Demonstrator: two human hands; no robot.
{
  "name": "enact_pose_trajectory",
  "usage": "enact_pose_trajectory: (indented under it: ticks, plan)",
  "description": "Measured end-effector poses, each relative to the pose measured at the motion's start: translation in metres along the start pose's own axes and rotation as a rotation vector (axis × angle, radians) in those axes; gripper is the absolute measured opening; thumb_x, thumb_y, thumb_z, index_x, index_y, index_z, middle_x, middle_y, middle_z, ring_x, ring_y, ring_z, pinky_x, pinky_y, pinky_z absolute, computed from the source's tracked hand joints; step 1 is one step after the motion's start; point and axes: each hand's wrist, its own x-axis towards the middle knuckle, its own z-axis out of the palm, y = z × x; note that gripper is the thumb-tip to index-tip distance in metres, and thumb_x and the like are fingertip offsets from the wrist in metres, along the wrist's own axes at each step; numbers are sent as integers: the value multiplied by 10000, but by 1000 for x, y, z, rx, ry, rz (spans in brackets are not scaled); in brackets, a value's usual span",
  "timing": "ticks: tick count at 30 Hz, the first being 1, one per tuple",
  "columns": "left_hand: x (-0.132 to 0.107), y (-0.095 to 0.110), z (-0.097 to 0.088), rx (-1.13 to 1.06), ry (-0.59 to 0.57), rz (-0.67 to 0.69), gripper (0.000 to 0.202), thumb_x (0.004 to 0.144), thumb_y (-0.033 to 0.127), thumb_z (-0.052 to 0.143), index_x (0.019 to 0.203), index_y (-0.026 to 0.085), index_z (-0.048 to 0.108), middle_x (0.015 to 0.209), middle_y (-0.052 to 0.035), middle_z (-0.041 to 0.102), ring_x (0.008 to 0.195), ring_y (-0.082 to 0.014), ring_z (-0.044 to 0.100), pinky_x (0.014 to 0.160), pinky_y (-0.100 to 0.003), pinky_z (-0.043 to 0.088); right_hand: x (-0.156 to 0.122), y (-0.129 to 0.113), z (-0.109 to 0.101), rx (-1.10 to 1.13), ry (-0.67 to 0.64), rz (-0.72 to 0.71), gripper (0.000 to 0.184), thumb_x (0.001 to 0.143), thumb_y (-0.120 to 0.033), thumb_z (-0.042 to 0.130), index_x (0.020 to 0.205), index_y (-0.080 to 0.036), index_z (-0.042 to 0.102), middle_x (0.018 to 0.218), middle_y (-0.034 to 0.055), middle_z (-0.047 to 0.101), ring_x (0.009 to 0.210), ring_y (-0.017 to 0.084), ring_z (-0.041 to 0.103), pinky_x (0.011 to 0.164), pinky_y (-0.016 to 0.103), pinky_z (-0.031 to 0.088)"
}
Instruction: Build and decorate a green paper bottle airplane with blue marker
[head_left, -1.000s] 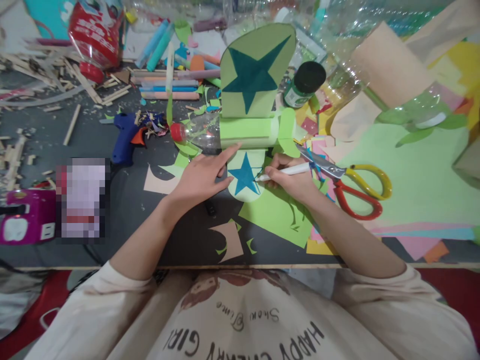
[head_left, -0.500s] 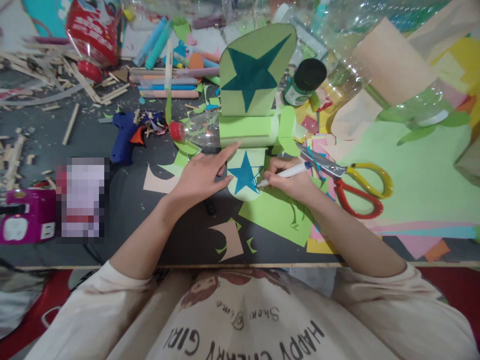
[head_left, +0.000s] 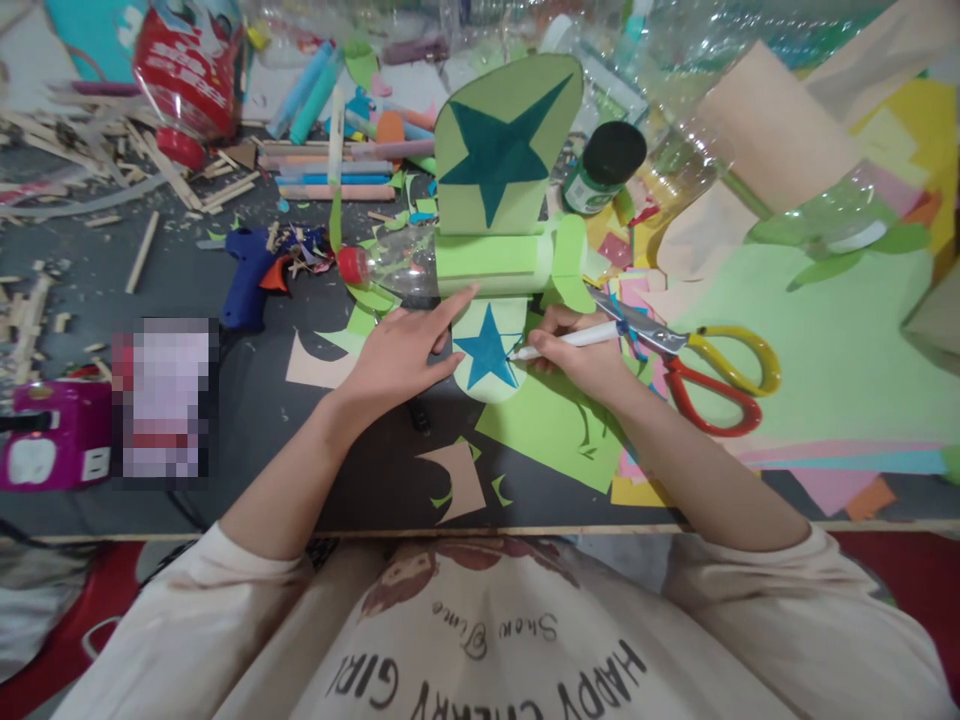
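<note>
A plastic bottle with a red cap (head_left: 352,265) lies on the dark table, wrapped in a light green paper band (head_left: 491,265). Two green paper wings stick out from it; the far wing (head_left: 502,150) carries a large teal star. The near wing (head_left: 487,355) bears a smaller blue star. My left hand (head_left: 397,355) lies flat and open on the near wing's left edge, its forefinger touching the band. My right hand (head_left: 581,355) is closed on a white marker (head_left: 574,340), whose tip touches the small star's right side.
Scissors with yellow and red handles (head_left: 701,375) lie right of my right hand on coloured paper sheets (head_left: 810,340). A blue glue gun (head_left: 247,270), wooden sticks, markers, a black-capped jar (head_left: 604,165) and clear bottles crowd the back. Paper scraps (head_left: 457,480) lie near the front edge.
The marker tip dipped towards the star's lower right, then came back up to its right side. My left hand has stayed put.
</note>
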Motion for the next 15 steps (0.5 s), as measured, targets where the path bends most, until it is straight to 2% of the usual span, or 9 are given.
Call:
enact_pose_trajectory:
  ticks: [8, 15]
  plan:
    - [0, 2, -2, 7, -8, -15, 648, 933, 328, 469, 1542, 207, 283, 799, 11, 619, 732, -173, 596, 768, -281, 411, -1, 1, 2, -39, 5, -62, 264, 743, -302, 603, 545, -230, 444, 488, -39, 504, 499, 109, 464, 516, 274, 346]
    - [0, 2, -2, -1, 0, -11, 637, 925, 329, 465, 1530, 214, 306, 794, 10, 632, 735, -173, 591, 757, -273, 412, 0, -1, -1, -110, -51, -81, 276, 666, -211, 567, 486, -229, 359, 476, -49, 435, 497, 90, 356, 501, 265, 265]
